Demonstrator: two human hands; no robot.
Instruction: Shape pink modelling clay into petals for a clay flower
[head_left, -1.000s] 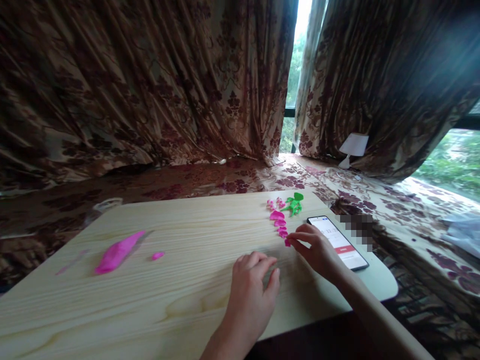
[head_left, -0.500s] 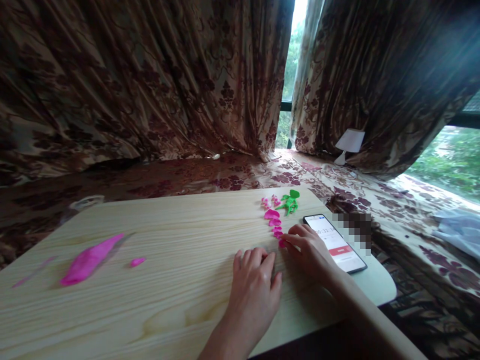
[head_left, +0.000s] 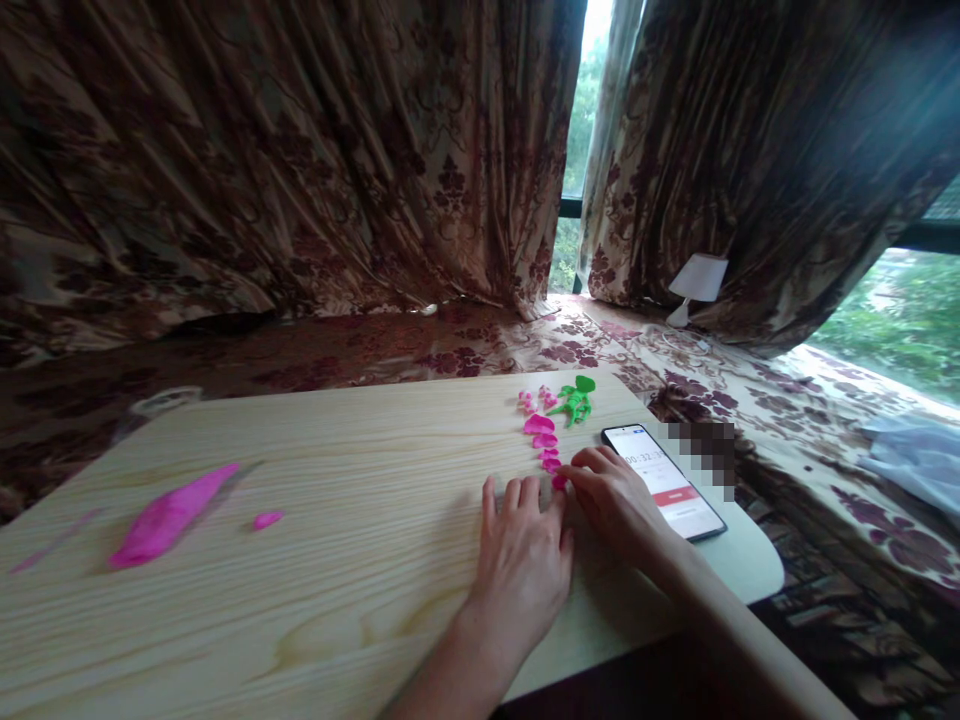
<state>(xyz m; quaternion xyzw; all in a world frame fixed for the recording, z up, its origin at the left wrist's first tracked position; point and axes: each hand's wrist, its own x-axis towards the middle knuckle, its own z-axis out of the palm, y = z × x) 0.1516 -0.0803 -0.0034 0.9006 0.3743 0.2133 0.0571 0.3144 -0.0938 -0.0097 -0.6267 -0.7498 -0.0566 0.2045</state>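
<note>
1. Several pink pieces are laid in a line on the bench, near its right side; the nearest pink piece is found at the near end of that line, between the two hands.
2. The nearest pink piece is met by the fingertips of the right hand, whose fingers are bent over it; whether it is truly pinched cannot be told, as the contact is partly covered.
3. Nothing is seen to be held by the left hand; its fingers are spread low over the bench, with the forefinger brought just beside the same piece.
4. Very little weight is to be expected, the piece being so small. A soft, doughy stuff is suggested by the rounded shapes, so it could be dented or stretched by a hard squeeze; some stickiness is also likely.
5. It is best taken by its outer edges, lightly, between thumb and forefinger, so that its face is left unpressed and its neighbour in the line is not dragged.
6. More care is judged to be needed for the green figure at the far end: its thin limbs could easily be bent, so it is better lifted by its thicker middle.
</note>
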